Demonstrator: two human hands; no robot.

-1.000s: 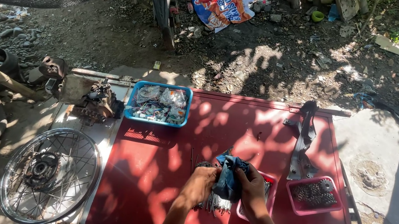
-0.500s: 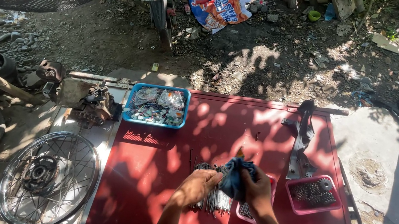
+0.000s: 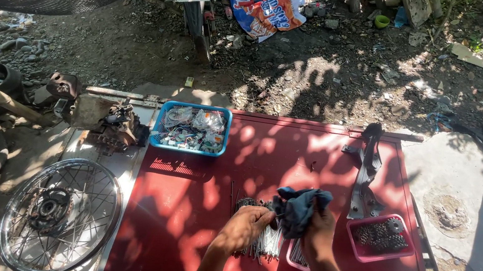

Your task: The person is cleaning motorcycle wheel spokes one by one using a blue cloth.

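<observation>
Two hands work over the red panel (image 3: 193, 210): the left hand (image 3: 247, 227) pinches a bundle of metal spokes (image 3: 261, 242), long axes pointing away from the person, and the right hand (image 3: 319, 231) clasps one blue rag (image 3: 301, 207) beside them. Beyond the spokes sits one blue tray (image 3: 191, 127).

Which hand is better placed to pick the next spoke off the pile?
Left, probably. The left hand rests right on the bundle of spokes, while the right hand is busy gripping the blue rag.
</observation>
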